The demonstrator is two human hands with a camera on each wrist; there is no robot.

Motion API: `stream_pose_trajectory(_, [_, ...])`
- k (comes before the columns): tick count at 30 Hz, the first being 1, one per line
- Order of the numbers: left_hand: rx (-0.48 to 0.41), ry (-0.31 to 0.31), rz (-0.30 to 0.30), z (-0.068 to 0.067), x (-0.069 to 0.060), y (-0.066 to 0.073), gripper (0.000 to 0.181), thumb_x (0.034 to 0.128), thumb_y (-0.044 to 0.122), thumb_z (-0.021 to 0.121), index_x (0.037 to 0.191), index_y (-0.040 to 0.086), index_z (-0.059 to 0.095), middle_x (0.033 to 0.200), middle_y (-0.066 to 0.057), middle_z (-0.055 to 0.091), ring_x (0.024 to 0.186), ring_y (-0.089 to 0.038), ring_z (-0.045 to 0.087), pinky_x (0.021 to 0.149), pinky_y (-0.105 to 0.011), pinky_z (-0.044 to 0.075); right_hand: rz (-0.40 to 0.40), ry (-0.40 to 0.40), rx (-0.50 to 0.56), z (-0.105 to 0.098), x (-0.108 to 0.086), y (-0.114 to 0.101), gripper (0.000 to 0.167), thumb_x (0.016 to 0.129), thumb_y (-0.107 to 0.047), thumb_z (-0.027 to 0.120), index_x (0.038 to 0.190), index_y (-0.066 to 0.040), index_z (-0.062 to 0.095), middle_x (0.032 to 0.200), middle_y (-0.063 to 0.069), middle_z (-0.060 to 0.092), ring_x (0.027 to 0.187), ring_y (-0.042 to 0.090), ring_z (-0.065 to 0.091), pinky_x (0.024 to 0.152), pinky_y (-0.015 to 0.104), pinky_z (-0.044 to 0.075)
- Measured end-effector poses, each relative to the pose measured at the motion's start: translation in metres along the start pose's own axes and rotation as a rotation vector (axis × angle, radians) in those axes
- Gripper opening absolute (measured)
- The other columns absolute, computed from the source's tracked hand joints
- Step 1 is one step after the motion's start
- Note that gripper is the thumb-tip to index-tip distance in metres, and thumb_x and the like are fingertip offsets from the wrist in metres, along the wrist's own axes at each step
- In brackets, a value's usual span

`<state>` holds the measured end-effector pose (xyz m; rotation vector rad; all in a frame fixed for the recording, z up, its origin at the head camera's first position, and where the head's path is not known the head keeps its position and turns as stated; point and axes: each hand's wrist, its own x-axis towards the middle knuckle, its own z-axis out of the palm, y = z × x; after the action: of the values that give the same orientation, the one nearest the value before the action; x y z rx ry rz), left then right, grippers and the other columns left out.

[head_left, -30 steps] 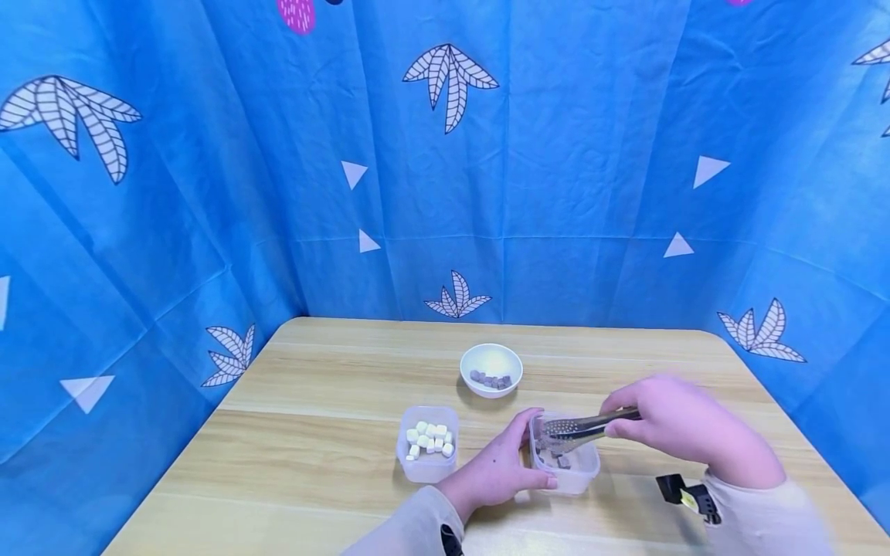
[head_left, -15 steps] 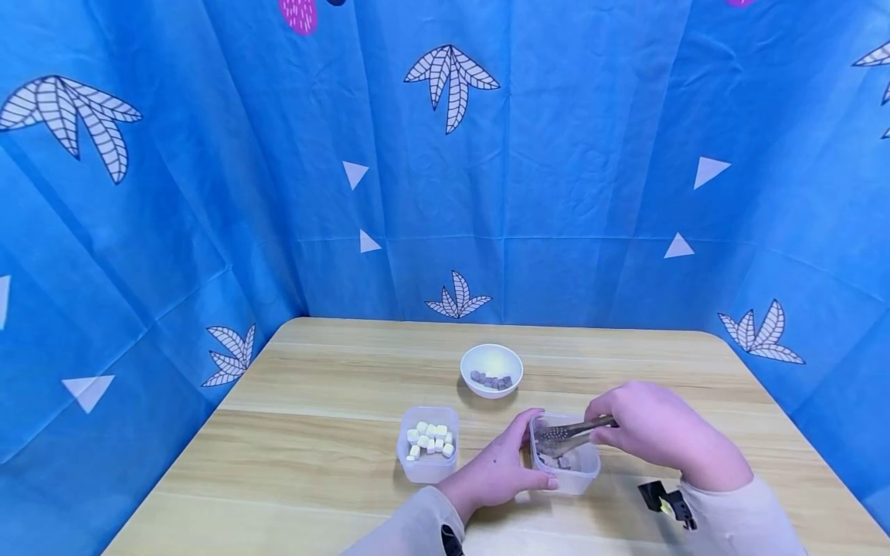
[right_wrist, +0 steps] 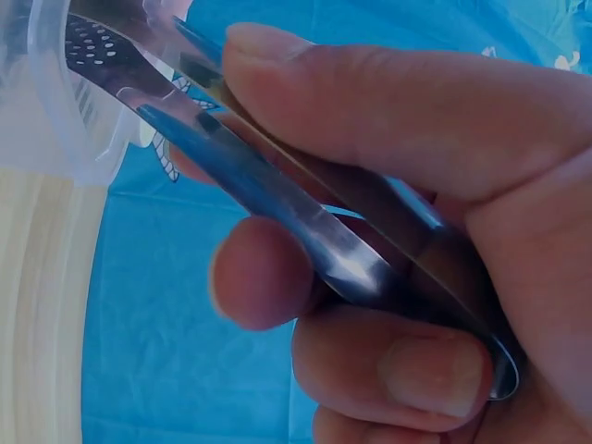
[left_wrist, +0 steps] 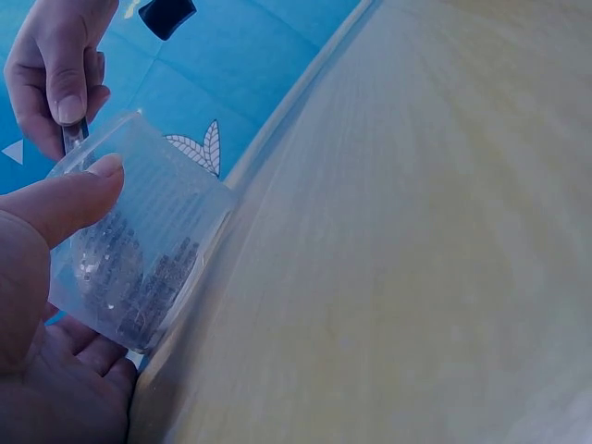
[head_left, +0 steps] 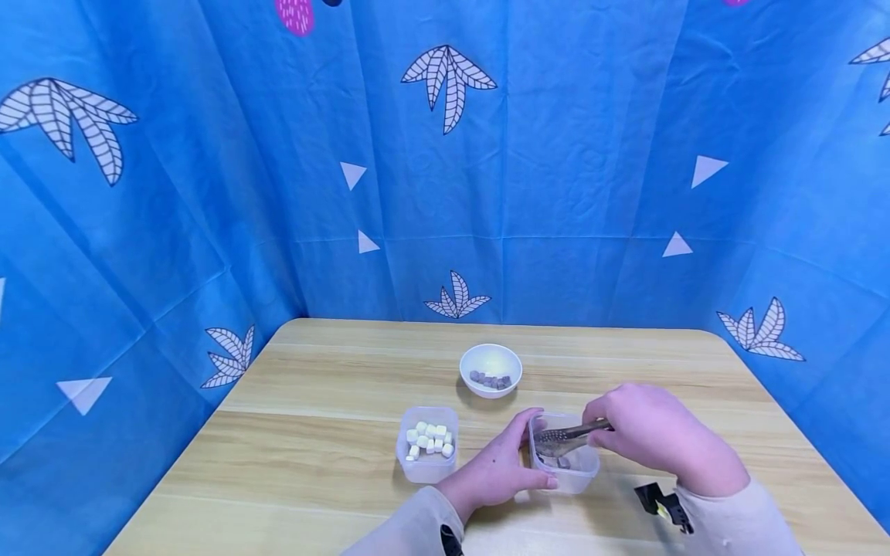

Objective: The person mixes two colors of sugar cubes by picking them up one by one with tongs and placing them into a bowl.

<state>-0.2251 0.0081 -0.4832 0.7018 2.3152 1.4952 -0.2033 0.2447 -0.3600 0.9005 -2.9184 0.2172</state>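
My right hand [head_left: 653, 432] grips a pair of metal tongs [right_wrist: 305, 231] with perforated tips. Those tips reach down inside a clear plastic container [head_left: 573, 483] at the right, where a few greyish-purple cubes [head_left: 563, 462] lie. Around that container's left side, my left hand [head_left: 497, 471] holds it with the thumb at the near side and the fingers at the far side. In the left wrist view the thumb [left_wrist: 88, 194] lies against the container wall, and dark cubes show blurred through the plastic. Whether the tongs pinch a cube is hidden.
Left of my left hand stands a second clear container [head_left: 427, 471] with several white cubes [head_left: 431, 439]. Farther back is a white bowl [head_left: 490, 357] with several greyish-purple cubes [head_left: 490, 380] in it. A blue patterned curtain [head_left: 556, 154] surrounds the wooden table [head_left: 313, 432].
My right hand has moved left and slightly down, and the tongs reach deeper into the right container, their tips closer together. My left hand keeps its place.
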Motion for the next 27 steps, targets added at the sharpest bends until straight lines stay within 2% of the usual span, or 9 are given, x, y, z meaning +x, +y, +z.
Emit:
stream_pose_trajectory(7, [-0.006,-0.001,-0.001,0.0000,0.0005,-0.0008,0.096,0.0788,0.035,0.087,0.156,0.032,0.030,0.148,0.012,0.048,0.135,-0.009,0.044,0.118,-0.052,0.024,0.027,0.008,-0.019,-0.0005,0.0005,-0.0050,0.015,0.081,-0.026,0.080,0.081,-0.037,0.071,0.074,-0.026,0.058,0.060,0.000,0.047,0.056,0.031,0.044])
stream_pose_trajectory(18, [-0.009,-0.007,0.008,-0.0005,0.0008,-0.0007,0.096,0.0790,0.035,0.087,0.156,0.032,0.029,0.149,0.012,0.046,0.136,-0.010,0.043,0.118,-0.052,0.024,0.031,0.009,-0.033,-0.0031,-0.0006,-0.0084,0.014,0.080,-0.026,0.081,0.081,-0.036,0.071,0.073,-0.025,0.057,0.059,0.000,0.045,0.054,0.030,0.042])
stream_pose_trajectory(23, [-0.014,-0.007,0.008,-0.0003,0.0007,0.0002,0.096,0.0788,0.034,0.087,0.156,0.030,0.030,0.150,0.013,0.046,0.136,-0.010,0.043,0.118,-0.050,0.024,0.007,-0.006,-0.002,-0.0050,-0.0023,-0.0053,0.011,0.081,-0.027,0.081,0.084,-0.034,0.073,0.078,-0.025,0.061,0.064,-0.001,0.051,0.059,0.033,0.048])
stream_pose_trajectory(27, [-0.013,-0.003,0.006,-0.0006,0.0001,0.0010,0.096,0.0783,0.033,0.087,0.156,0.030,0.030,0.150,0.011,0.046,0.136,-0.011,0.043,0.118,-0.051,0.024,0.021,-0.009,0.002,-0.0069,-0.0040,-0.0031,0.010,0.081,-0.029,0.081,0.086,-0.034,0.074,0.079,-0.024,0.063,0.066,-0.002,0.053,0.060,0.033,0.049])
